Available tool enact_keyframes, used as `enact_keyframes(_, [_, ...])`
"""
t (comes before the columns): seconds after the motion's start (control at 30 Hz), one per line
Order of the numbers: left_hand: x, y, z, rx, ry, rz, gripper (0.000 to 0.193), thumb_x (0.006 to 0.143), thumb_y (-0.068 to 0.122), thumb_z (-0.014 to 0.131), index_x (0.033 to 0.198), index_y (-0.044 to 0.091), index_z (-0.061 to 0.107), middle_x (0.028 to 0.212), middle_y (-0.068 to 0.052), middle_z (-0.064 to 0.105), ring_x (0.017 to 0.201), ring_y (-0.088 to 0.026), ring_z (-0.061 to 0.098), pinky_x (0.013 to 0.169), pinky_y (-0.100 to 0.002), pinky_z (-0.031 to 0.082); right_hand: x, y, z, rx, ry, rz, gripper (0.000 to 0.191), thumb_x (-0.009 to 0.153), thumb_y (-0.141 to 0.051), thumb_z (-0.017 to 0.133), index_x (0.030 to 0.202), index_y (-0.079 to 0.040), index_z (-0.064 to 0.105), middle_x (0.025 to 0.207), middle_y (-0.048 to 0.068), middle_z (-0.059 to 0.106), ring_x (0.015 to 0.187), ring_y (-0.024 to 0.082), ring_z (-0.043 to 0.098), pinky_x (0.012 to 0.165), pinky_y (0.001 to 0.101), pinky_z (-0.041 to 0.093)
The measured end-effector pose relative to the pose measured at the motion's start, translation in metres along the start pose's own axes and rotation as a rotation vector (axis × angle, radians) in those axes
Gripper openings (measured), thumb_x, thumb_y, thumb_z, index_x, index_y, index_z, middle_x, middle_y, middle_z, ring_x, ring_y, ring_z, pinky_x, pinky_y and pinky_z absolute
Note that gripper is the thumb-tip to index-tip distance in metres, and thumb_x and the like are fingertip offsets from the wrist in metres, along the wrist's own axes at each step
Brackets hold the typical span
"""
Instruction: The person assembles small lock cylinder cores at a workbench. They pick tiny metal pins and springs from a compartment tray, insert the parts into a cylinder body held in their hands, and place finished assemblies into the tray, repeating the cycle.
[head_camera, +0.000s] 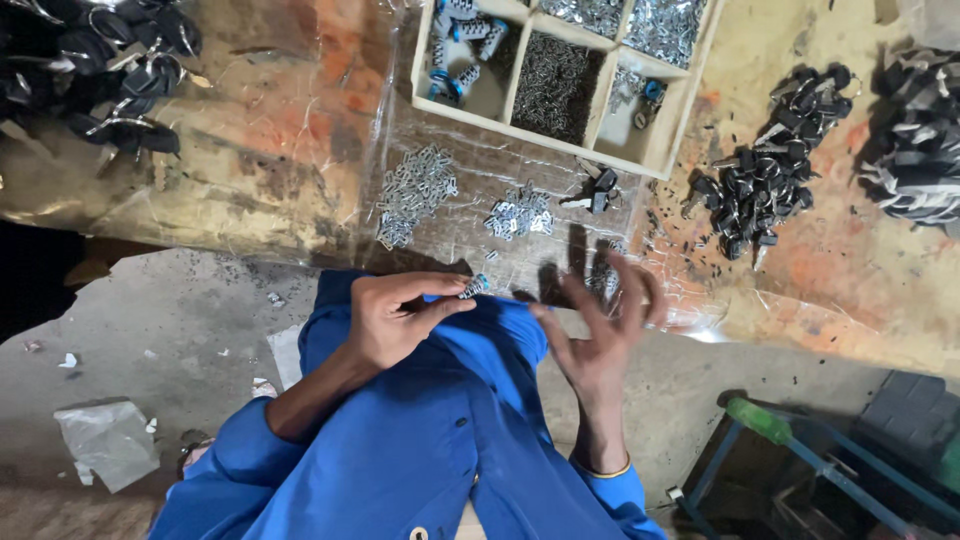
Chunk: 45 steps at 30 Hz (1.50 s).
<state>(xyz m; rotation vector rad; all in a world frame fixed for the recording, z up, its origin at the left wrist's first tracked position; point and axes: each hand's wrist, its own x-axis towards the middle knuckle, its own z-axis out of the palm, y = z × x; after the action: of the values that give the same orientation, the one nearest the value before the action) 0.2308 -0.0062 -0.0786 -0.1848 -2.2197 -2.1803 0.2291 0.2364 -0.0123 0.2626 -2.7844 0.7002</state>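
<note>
Pinching a small metal part (472, 287), too tiny to identify, left hand (395, 320) fingers press together; blurred right hand (600, 330) fingers spread near the tabletop (280, 150).

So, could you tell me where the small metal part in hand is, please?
In the head view, the small metal part is pinched in the left hand, at the bench edge, below two loose piles of silver pieces.

Dim, warm light is cast; glare is seen on the plastic sheet (470, 215); the right hand (600, 330) is motion-blurred.
</note>
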Motion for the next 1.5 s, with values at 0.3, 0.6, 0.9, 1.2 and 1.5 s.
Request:
enact_keyframes(0.3, [0.003,0.004,0.001,0.062,0.028,-0.035,0.023,0.081,0.001,0.088,0.100,0.000,0.076,0.104,-0.013,0.079,0.094,-0.019,0.079,0.081,-0.029,0.065,-0.014,-0.009,0.017,0.326,-0.091,-0.082,0.018,0.085,-0.005,0.085,0.100,-0.010,0.076,0.102,0.002,0.074,0.100,0.021,0.066,0.097,0.0375,0.040])
enact_keyframes(0.6, [-0.002,0.007,-0.008,0.099,0.008,0.003,0.024,0.082,0.005,0.088,0.102,0.001,0.076,0.104,-0.012,0.079,0.094,-0.020,0.080,0.081,-0.029,0.065,0.002,-0.055,0.033,0.512,-0.039,0.039,0.015,0.088,0.004,0.078,0.100,-0.002,0.072,0.105,0.011,0.075,0.100,0.024,0.070,0.094,0.0339,0.046])
enact_keyframes(0.9, [-0.010,0.002,-0.016,0.243,-0.062,0.139,0.025,0.084,-0.001,0.082,0.108,0.002,0.076,0.113,-0.013,0.077,0.094,-0.023,0.079,0.076,-0.029,0.066,0.003,-0.068,0.034,0.480,-0.104,0.197,0.020,0.081,-0.001,0.086,0.095,-0.005,0.072,0.087,0.003,0.072,0.076,0.013,0.058,0.078,0.0274,0.046])
enact_keyframes(1.2, [-0.007,0.002,-0.024,0.307,-0.094,0.327,0.021,0.084,0.002,0.085,0.103,0.002,0.075,0.110,-0.011,0.078,0.091,-0.022,0.079,0.071,-0.029,0.064,0.003,-0.059,0.035,0.591,-0.124,0.104,0.019,0.081,0.001,0.085,0.096,-0.005,0.075,0.085,0.000,0.072,0.071,0.011,0.058,0.088,0.0293,0.044])
enact_keyframes(1.5, [-0.008,0.001,-0.021,0.236,-0.051,0.189,0.022,0.084,0.007,0.086,0.103,0.003,0.076,0.107,-0.010,0.078,0.091,-0.022,0.080,0.074,-0.029,0.065,-0.015,-0.047,0.051,0.816,-0.075,0.245,0.027,0.085,0.009,0.082,0.104,-0.001,0.067,0.097,0.006,0.075,0.092,0.010,0.061,0.075,0.0248,0.048])
